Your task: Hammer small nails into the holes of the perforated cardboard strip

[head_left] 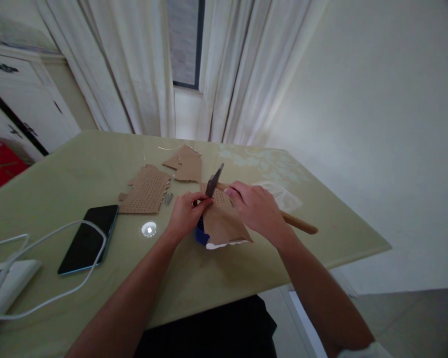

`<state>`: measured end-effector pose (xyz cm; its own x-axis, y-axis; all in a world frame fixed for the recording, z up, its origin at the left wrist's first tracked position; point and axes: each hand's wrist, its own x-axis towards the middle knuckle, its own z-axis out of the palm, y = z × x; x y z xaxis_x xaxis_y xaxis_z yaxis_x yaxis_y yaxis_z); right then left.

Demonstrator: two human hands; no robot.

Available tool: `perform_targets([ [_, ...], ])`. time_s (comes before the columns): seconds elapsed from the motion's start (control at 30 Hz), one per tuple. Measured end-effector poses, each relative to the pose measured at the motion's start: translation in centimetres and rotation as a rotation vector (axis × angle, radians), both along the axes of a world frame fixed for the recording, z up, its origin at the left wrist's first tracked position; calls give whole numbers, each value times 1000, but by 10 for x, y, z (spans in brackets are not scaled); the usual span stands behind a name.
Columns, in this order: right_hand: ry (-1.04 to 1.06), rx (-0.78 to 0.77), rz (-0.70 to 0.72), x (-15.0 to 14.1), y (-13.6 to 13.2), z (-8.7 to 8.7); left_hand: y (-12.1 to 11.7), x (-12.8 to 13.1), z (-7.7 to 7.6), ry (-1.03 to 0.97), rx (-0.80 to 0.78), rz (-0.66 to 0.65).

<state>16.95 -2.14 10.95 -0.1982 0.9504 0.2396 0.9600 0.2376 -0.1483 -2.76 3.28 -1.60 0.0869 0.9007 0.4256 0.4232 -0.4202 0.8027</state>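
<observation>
My right hand [259, 206] is wrapped round the wooden handle of a hammer [298, 222]. The hammer's dark metal head is just above the fingertips of my left hand [188, 211]. Those fingers are pinched together over a torn piece of brown cardboard [226, 223] with rows of small holes. Whatever they pinch is too small to make out. Beneath the cardboard, a blue object [201, 234] shows only at its left side. A few small metal pieces [169, 199], which look like nails, lie left of my left hand.
Another perforated cardboard piece [147, 191] and plain torn cardboard [189, 165] lie farther back on the table [171, 278]. At the left are a phone [91, 236], a white cable [65, 291] and a power strip [13, 283]. Clear plastic [283, 196] lies behind my right hand.
</observation>
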Motion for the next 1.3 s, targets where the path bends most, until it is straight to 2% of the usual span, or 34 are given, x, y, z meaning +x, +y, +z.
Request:
perform_targets([
  [0.17,15,39,-60,-1,-1,2,1,0,-2,-31,-13,8],
  [0.33,-29,-45,-26,0,0,1,0,0,0,-37,-35,-31],
  [0.53,12,21,-61,2,1,-4,-1,-1,1,-75,-76,-68],
  [0.67,-37,-27,-22,2,1,-10,-1,-2,0,-68,-98,-89],
  [0.9,-27,-22,-66,2,-5,-5,-2,-3,4,-42,-171,-121],
  [1.1,-82,-97,-46,-1,-2,-20,-4,-3,6,-20,-162,-121],
  [1.3,-52,-46,-73,0,-3,-30,-4,-3,5,-21,-163,-127],
])
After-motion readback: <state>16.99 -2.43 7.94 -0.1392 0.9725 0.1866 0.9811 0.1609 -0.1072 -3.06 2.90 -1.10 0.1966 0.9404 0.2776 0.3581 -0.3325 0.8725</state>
